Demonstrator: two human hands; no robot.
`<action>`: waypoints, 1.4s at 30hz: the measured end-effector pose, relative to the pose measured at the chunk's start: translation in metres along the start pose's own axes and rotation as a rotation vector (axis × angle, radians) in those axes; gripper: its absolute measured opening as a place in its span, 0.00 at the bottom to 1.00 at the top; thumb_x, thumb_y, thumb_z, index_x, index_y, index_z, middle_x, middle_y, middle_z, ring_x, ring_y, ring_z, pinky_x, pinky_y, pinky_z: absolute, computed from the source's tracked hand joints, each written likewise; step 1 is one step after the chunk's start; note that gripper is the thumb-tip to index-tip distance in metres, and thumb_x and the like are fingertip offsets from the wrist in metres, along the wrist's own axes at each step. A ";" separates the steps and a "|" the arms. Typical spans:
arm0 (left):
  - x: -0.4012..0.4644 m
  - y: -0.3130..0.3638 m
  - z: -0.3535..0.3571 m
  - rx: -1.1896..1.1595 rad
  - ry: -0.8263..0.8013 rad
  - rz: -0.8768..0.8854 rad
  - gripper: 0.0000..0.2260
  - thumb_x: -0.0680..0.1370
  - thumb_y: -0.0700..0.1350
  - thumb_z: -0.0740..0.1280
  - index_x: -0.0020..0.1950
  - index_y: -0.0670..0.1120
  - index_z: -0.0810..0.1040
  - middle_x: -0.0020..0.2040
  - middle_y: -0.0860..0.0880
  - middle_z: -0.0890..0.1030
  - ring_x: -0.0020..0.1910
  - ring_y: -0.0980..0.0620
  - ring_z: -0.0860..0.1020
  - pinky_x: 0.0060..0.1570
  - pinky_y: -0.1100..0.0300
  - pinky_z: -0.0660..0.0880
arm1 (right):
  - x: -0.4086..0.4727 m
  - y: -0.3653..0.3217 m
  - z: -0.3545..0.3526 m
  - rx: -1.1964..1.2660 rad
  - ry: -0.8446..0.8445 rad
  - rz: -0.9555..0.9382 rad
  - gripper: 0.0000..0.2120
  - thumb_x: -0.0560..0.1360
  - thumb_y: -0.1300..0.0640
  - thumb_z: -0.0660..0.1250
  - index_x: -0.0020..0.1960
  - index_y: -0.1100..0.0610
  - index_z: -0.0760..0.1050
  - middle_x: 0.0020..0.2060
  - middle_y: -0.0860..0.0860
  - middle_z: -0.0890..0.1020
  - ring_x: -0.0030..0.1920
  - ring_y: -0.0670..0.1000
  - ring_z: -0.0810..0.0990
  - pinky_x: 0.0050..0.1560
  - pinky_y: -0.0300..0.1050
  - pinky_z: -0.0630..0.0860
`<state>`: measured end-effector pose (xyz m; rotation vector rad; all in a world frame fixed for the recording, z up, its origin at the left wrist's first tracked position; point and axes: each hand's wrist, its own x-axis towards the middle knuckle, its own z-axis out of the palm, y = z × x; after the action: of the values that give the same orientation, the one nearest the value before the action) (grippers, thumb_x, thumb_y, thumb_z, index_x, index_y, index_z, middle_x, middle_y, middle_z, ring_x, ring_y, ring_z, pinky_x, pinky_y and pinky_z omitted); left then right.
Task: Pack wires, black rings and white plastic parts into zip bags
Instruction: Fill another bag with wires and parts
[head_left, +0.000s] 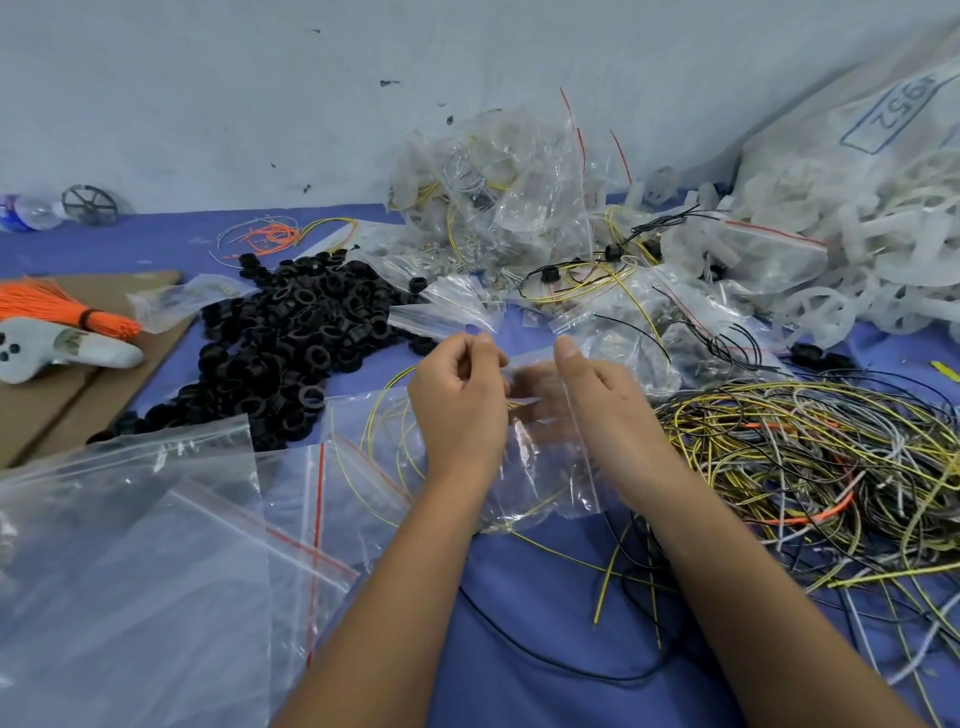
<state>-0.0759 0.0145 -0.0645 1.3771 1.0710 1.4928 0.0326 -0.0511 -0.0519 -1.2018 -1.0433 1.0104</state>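
The blue-covered bench (519, 649) is crowded on almost every side; the only open room is seen as a strip of bare cloth between the two forearms, toward the near edge, crossed by a few stray wires.

At the middle of the bench a clear zip bag (540, 457) is held up between both hands. The left hand (457, 410) is curled closed, its fingertips pinched on the bag's upper edge; the right hand (597, 400) is closed on the same edge from the other side, thumb raised. Thin yellow wire is seen faintly through the crinkled film; what else is inside cannot be made out.

A loose tangle of wires (810, 467), yellow, black, grey and orange, is spread toward the right edge and is cut off there. A heap of matte black rings (291, 343) is piled left of centre, just beyond the hands. Translucent white plastic parts (852, 260), wheel-shaped with spokes, are heaped at the far right corner beneath a large printed sack (883, 104). Filled bags (498, 208) are stacked against the wall at the far edge, their contents blurred by glare.

Empty zip bags (156, 545) with red seal lines are overlapped at the near left corner. On cardboard (78, 395) at the left edge lie an orange wire bundle (62, 306) and a grey device (62, 348), partly cut off.
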 end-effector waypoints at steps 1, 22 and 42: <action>0.000 -0.003 0.001 0.050 -0.009 -0.013 0.15 0.82 0.44 0.64 0.36 0.40 0.78 0.27 0.47 0.76 0.29 0.52 0.73 0.37 0.48 0.73 | 0.001 0.002 -0.003 -0.163 0.151 -0.080 0.24 0.84 0.44 0.58 0.46 0.60 0.83 0.39 0.53 0.87 0.39 0.53 0.87 0.37 0.50 0.82; -0.026 -0.006 0.010 0.680 -0.606 0.423 0.10 0.80 0.57 0.66 0.58 0.55 0.76 0.35 0.50 0.76 0.43 0.41 0.78 0.41 0.49 0.74 | 0.012 0.008 -0.042 -1.096 0.586 -0.179 0.05 0.77 0.61 0.68 0.51 0.59 0.82 0.48 0.58 0.80 0.51 0.60 0.78 0.52 0.52 0.75; -0.020 -0.005 0.006 0.730 -0.586 0.442 0.14 0.84 0.55 0.59 0.43 0.49 0.73 0.40 0.50 0.78 0.44 0.45 0.75 0.40 0.50 0.69 | 0.010 -0.013 -0.038 0.413 0.449 -0.063 0.16 0.83 0.70 0.55 0.56 0.60 0.81 0.51 0.59 0.83 0.38 0.59 0.86 0.24 0.39 0.72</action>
<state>-0.0689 -0.0031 -0.0751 2.4988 0.9892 0.8572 0.0722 -0.0509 -0.0403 -0.9821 -0.4859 0.8048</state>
